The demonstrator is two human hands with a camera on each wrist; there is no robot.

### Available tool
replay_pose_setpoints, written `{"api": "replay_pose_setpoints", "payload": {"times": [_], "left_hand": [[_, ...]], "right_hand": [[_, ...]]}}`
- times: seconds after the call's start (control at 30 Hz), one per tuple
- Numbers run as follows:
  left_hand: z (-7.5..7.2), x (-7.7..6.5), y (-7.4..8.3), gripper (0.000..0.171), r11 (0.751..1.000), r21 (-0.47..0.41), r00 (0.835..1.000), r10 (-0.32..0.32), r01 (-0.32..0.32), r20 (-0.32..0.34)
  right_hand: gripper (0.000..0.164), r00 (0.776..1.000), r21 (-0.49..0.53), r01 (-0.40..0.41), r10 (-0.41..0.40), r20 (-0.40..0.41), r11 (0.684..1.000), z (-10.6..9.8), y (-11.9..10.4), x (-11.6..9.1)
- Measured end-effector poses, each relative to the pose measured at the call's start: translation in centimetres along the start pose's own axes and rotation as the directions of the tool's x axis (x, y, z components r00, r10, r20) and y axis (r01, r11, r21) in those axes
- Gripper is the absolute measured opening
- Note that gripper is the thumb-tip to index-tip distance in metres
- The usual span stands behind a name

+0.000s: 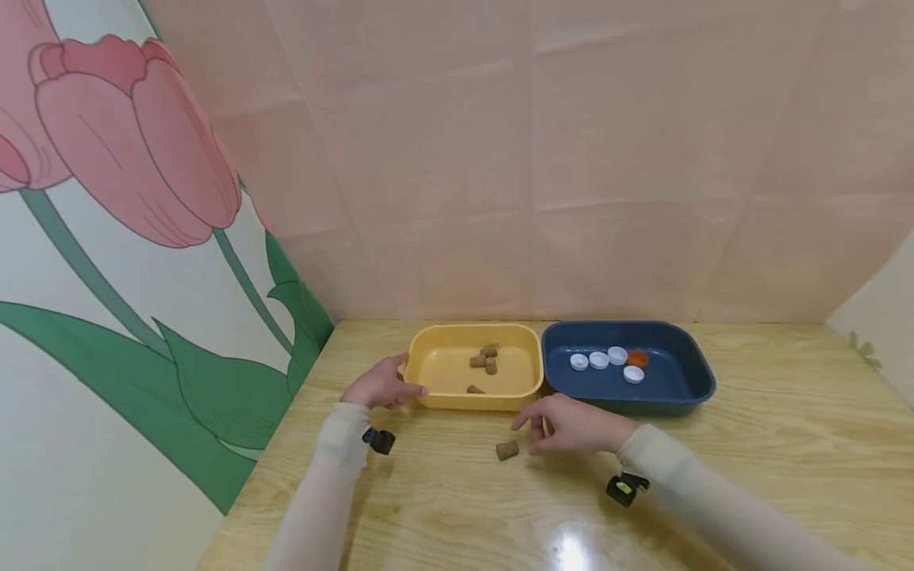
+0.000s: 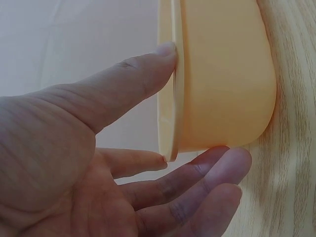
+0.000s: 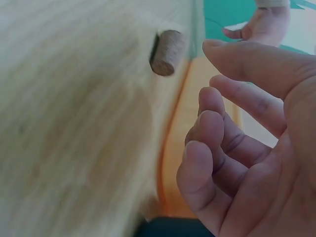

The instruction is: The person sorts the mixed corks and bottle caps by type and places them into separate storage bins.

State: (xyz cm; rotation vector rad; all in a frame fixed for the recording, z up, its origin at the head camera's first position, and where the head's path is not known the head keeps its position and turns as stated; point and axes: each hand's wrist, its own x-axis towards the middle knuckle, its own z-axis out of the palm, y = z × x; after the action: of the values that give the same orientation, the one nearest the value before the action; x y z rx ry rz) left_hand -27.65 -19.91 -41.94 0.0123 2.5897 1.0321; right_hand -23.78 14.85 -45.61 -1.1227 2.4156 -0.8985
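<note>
My left hand (image 1: 383, 384) holds the left front corner of the yellow tray (image 1: 474, 401). In the left wrist view its thumb lies on the rim, with the other fingers at the corner and outer wall. Several corks (image 1: 490, 365) lie inside that tray. A single cork (image 1: 507, 450) lies on its side on the table in front of the tray. Just right of this cork hovers my right hand (image 1: 571, 426), fingers loosely bent and holding nothing. The right wrist view shows the same cork (image 3: 169, 53) apart from the fingertips.
A dark blue tray (image 1: 696, 377) stands right beside the yellow one, holding several white bottle caps (image 1: 598, 361) and an orange cap (image 1: 638, 359). Both trays stand near the back of the wooden table (image 1: 443, 507), before a pink cloth (image 1: 457, 174). A tulip-painted wall is at left.
</note>
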Motion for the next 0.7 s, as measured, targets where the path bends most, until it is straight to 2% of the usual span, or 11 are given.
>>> {"api": "replay_pose_setpoints", "payload": {"times": [0.33,0.7], "left_hand": [[0.0,0.1,-0.1,0.094,1.0,0.001,1.0,-0.001,0.001,-0.005],[0.0,-0.1,0.1,0.093,1.0,-0.006,1.0,-0.008,0.008,-0.004]], "right_hand": [[0.03,0.999,0.065,-0.017,0.015,0.037,0.998,1.9,0.4,1.0],[0.032,1.0,0.001,-0.01,0.01,0.027,1.0,2.7,0.6,1.6]]}}
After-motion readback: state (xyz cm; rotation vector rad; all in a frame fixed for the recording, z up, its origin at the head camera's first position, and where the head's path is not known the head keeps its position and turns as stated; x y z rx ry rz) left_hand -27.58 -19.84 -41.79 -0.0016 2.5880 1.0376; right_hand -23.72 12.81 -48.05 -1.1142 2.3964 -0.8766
